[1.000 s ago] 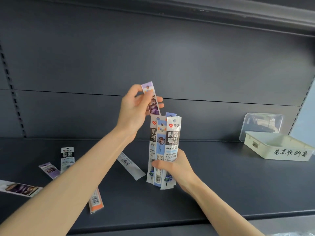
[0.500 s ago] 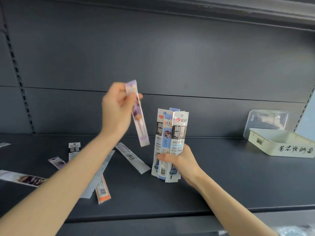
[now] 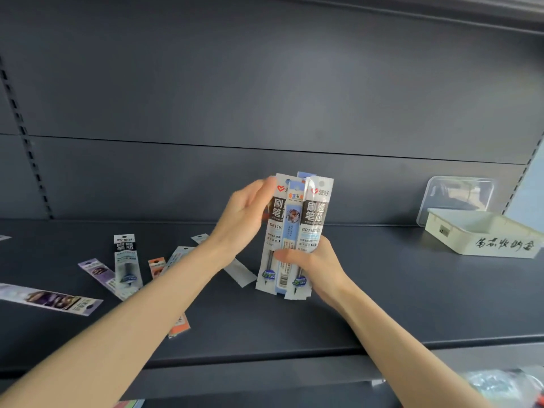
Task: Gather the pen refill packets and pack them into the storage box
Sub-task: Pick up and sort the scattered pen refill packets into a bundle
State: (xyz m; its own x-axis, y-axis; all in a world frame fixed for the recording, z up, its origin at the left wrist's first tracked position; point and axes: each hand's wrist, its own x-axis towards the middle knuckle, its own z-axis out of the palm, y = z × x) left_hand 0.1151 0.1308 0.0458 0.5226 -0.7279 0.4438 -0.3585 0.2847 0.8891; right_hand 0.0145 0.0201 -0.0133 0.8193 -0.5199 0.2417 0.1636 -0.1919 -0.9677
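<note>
Two hands working, head view | right hand (image 3: 316, 262) gripping upright bundle of refill packets (image 3: 294, 234) over shelf (image 3: 382, 290) | left hand (image 3: 245, 214) pressing bundle's 9 o'clock edge, fingers extended | loose packets (image 3: 126, 260) lying at 9 o'clock | storage box (image 3: 482, 235) sitting open at 3 o'clock

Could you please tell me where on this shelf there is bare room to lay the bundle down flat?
The widest bare patch of shelf lies between the held bundle in the right hand and the storage box. The front strip below the bundle is also bare. Left of the left hand it is crowded with loose packets.
</note>
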